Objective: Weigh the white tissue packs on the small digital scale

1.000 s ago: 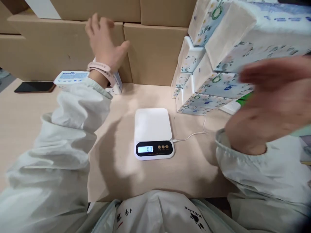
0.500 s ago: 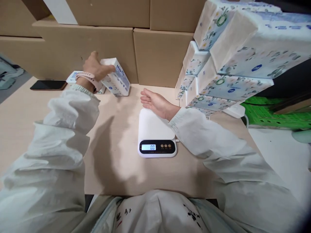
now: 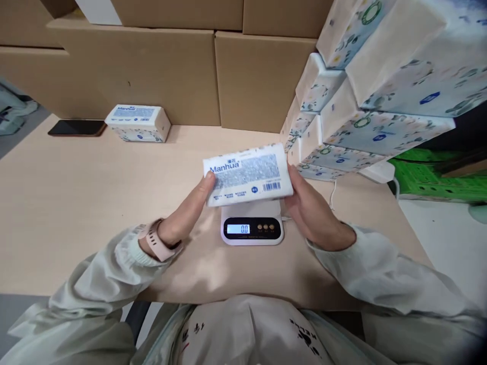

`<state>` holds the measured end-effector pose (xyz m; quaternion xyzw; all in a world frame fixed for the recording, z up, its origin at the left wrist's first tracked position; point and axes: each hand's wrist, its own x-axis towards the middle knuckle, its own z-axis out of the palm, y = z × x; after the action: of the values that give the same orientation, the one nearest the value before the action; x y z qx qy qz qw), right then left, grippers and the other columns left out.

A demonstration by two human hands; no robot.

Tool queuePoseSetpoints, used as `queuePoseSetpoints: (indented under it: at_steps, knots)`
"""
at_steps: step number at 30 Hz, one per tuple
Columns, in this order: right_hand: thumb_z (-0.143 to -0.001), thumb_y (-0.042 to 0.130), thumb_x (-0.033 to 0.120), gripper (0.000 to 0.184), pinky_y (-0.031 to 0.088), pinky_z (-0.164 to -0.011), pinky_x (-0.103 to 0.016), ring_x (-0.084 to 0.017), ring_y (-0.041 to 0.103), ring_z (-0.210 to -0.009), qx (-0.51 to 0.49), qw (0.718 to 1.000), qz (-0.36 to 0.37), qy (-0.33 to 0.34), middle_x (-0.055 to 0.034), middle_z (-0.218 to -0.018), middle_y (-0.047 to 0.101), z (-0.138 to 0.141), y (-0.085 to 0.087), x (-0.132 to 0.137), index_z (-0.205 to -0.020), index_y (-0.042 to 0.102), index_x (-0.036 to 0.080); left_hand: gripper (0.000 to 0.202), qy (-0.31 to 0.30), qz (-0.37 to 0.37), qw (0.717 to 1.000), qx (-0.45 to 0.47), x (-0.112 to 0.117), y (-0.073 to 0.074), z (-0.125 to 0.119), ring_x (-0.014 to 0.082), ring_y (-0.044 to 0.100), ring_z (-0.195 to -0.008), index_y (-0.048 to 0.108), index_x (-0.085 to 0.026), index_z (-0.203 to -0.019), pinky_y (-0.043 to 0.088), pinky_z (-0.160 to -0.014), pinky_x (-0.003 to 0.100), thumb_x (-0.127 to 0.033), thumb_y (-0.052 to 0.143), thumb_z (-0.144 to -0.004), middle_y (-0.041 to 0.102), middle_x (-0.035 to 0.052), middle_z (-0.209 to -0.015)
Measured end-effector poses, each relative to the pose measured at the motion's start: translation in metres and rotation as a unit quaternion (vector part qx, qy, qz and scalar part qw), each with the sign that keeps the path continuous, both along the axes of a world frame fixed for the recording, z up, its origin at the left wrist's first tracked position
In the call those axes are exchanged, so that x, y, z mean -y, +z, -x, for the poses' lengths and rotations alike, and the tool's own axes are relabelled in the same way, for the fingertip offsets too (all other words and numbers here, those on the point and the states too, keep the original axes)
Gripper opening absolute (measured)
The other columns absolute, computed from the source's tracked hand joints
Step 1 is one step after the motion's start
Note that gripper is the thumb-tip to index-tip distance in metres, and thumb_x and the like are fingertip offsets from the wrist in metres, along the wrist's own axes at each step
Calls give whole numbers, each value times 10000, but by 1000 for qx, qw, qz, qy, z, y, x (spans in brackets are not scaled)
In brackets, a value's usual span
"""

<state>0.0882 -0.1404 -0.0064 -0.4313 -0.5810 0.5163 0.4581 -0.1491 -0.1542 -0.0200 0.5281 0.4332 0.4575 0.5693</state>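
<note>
A white and blue pack of tissues (image 3: pixel 247 175) marked "Manhua" is held between my two hands, slightly tilted, its printed face up. My left hand (image 3: pixel 188 208) grips its left end, thumb on top. At its right end, my right hand (image 3: pixel 312 210) is closed around the edge; those fingers are partly hidden. Below and behind the pack is a white digital scale (image 3: pixel 252 238), its display lit and reading 0.0. The pack hides most of the weighing plate. Another tissue pack (image 3: pixel 139 124) lies at the back left against the cardboard.
Cardboard boxes (image 3: pixel 152 76) form a wall along the table's back. Tissue packs (image 3: pixel 384 137) are stacked high at the right. A dark phone (image 3: pixel 77 128) lies at the back left. Beyond the right edge sits a green crate (image 3: pixel 429 177). A white cable (image 3: pixel 333 196) runs near the stack.
My left hand has brought one tissue pack from the back left to above the scale. My right hand, open and empty before, now holds its right end. The view has shifted slightly.
</note>
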Motion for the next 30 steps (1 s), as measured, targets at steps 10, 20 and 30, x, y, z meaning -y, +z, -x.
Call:
queuePoseSetpoints:
  at_steps: [10, 20, 30]
  knots:
    - [-1048, 349, 769, 727, 230, -1425, -525, -213, 303, -1690, -6, 996, 74, -39, 43, -1774, 373, -29, -52, 4, -1670, 401, 395, 551, 13, -1, 1000, -16, -8, -19, -4, 287, 404, -1633, 691, -333, -1383, 390, -1354, 578, -723, 488, -1052, 650, 65, -1524]
    - [-1104, 402, 583, 564, 324, -1385, -568, -278, 463, -1609, 31, 981, -52, -184, -29, -1662, 557, -48, -70, 34, -1563, 583, 308, 613, 227, -13, 974, 19, 17, -58, 26, 337, 537, -1521, 697, -275, -1375, 410, -1301, 596, -733, 494, -1021, 607, 116, -1571]
    - [-1089, 444, 580, 522, 381, -1356, -597, -308, 528, -1555, 52, 979, -79, -182, -21, -1575, 643, -50, -72, 33, -1496, 650, 326, 400, 251, -26, 967, 36, 19, -51, 24, 285, 666, -1274, 766, -247, -1114, 571, -1099, 501, -567, 547, -1013, 725, 109, -1340]
